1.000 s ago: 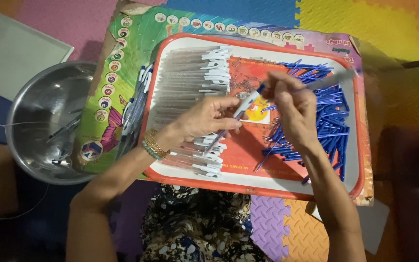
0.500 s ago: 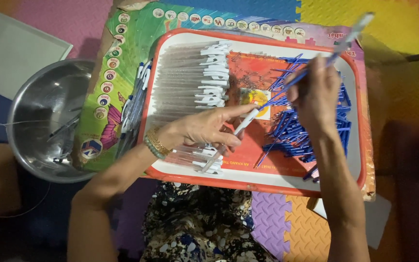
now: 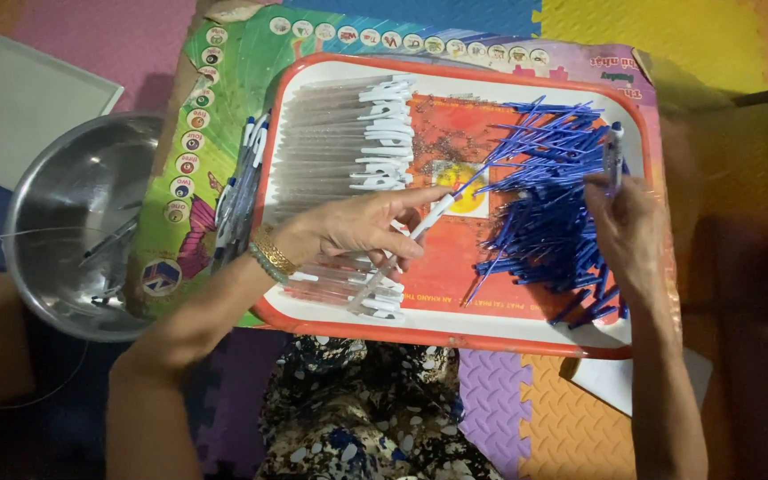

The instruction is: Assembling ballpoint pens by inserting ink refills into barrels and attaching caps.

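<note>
Left hand (image 3: 362,227): palm down over the middle of the tray, fingers pinched round one clear pen barrel (image 3: 402,258) with a white end, blue refill tip poking out toward the tray's centre. Gold and green bangles on the wrist.
Right hand (image 3: 628,227): resting on the blue pile at the right side of the tray, fingers curled round one finished pen (image 3: 612,160), held roughly upright.
Blue refills (image 3: 540,191): loose heap on the right half of the tray, way too many to count, dozens easily, criss-crossed every which way.
Clear barrels (image 3: 340,133): neat stack on the left half of the tray, white ends all lined up on one side, again dozens, can't count exactly. A few more lying under the left hand near the tray's near edge.
Tray (image 3: 455,333): one, red rim, white border, red picture in the middle.
Finished pens (image 3: 242,191): small bunch just left of the tray on the green mat, maybe six or so, hard to tell.
Steel bowl (image 3: 64,222): one, far left, a couple of pens inside.
White tray (image 3: 20,93): one, top left corner, flat on the floor.
Surface: colourful printed play mat (image 3: 215,107) over foam puzzle floor tiles (image 3: 660,40) in pink, blue, yellow, orange, purple.
Lap: dark patterned fabric at bottom centre.
</note>
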